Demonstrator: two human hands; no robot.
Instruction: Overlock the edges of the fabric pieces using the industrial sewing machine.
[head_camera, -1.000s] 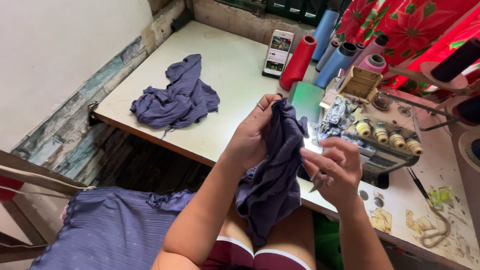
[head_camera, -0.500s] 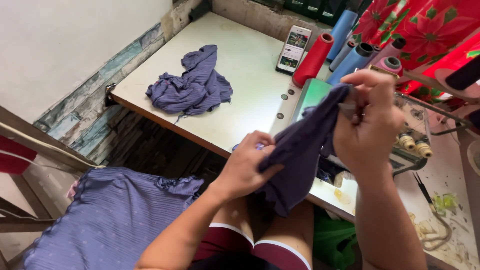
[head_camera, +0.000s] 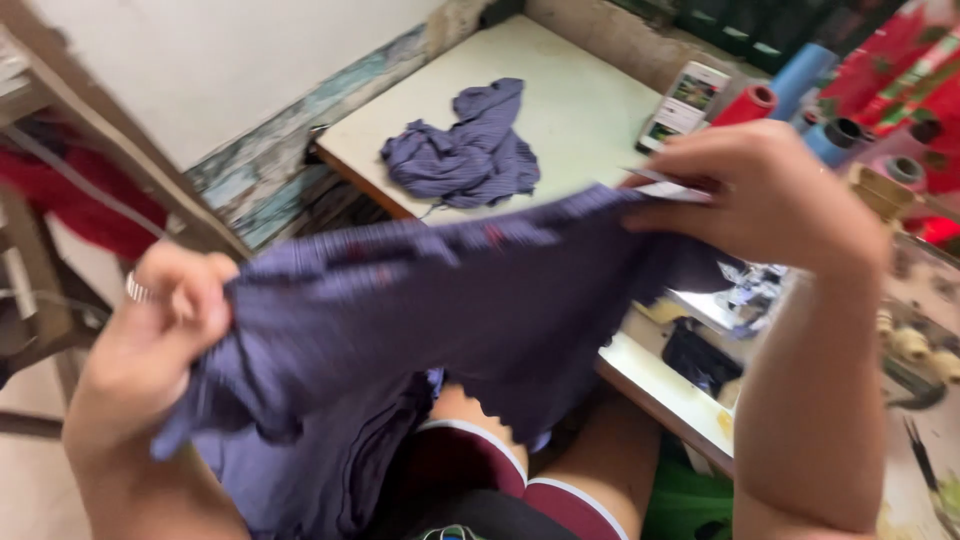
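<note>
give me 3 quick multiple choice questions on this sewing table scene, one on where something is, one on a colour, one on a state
1. Where does the crumpled cloth lie?
A. on the table
B. on the floor
C. on the person's lap

2. What colour is the thread cone beside the phone?
A. green
B. red
C. white

3. How is the held cloth kept?
A. folded flat on the table
B. hung on a hook
C. stretched between left hand and right hand

Answers: 1 A, it sits bunched on the pale tabletop. 2 B, the cone is plainly red. 3 C, each hand grips one end and the cloth spans between them.
</note>
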